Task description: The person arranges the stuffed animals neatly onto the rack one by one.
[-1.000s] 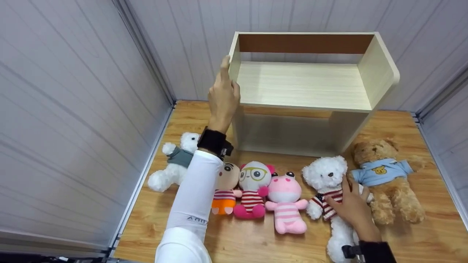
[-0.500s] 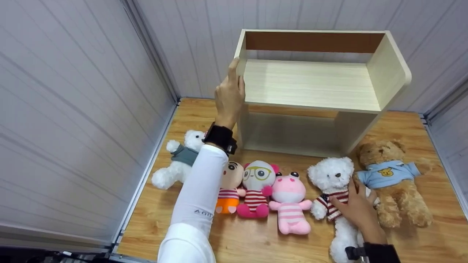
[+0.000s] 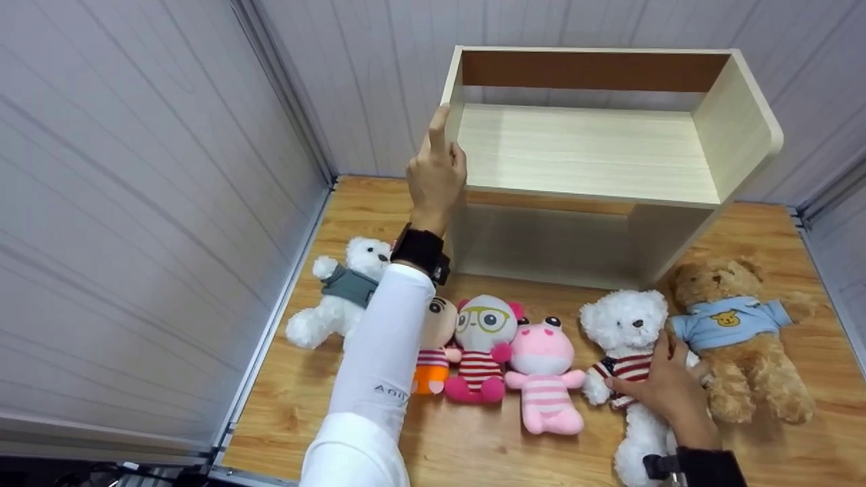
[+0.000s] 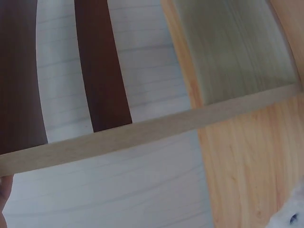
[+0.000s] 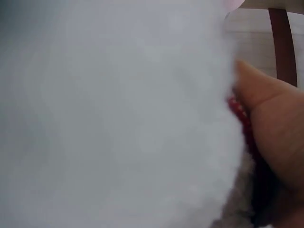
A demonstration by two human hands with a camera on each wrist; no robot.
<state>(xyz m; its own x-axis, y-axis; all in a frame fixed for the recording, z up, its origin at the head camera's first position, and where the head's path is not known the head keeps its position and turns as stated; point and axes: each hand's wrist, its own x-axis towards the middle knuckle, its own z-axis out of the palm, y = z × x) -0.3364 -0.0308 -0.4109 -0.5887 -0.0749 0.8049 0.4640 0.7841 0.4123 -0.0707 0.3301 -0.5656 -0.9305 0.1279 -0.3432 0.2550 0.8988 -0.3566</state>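
White teddy bear [image 3: 626,321], fluffy, in a red-and-white striped sweater [image 3: 636,367], lies face-up on the bench [image 3: 487,460], its torso pinched by the right grip [image 3: 676,389]. Lettering [image 3: 390,390] on the white sleeve [image 3: 369,358] is not clearly legible; beyond, the left grip [image 3: 436,177] clasps one side of the shelf [image 3: 588,152].

Your sleeve [image 3: 375,352] is white with dark lettering. The shelf unit [image 3: 588,152] is pale cream with faint wood grain, its back strip [image 3: 595,70] reddish brown. You see white fur on the sweater bear [image 3: 622,319], its knit [image 3: 630,367] banded red and white with navy at one shoulder. The tan bear [image 3: 741,331] wears light blue with a yellow print [image 3: 726,318]. The frog [image 3: 543,379] is pink with paler stripes; the panda doll [image 3: 482,353] mixes grey-white, magenta, yellow-green around the eyes and red-and-white stripes. The small doll [image 3: 434,360] has a striped top over orange. The leftmost bear [image 3: 348,289] is white, in grey-green. The floor [image 3: 473,439] is honey-brown wood grain.
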